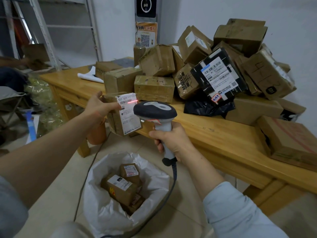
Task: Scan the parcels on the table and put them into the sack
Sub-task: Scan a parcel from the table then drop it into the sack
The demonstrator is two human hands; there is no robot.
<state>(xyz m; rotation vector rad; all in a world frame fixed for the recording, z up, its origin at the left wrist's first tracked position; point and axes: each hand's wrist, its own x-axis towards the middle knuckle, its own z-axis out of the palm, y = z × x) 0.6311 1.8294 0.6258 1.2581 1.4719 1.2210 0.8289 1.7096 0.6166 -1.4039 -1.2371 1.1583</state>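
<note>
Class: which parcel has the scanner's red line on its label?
The small brown parcel gripped in the left hand, facing the scanner; no other shows the line.

parcel label (128, 115) print blurred, right box (291, 140) edge-cropped

The parcel (114, 122) is brown card; its white label (129, 115) carries black print and a red line (133, 101). The scanner (155, 110) is pale grey with a dark head. The sack (103, 208) is white, the surface (214, 133) honey-yellow wood, one box (221, 93) black with a white label.
</note>
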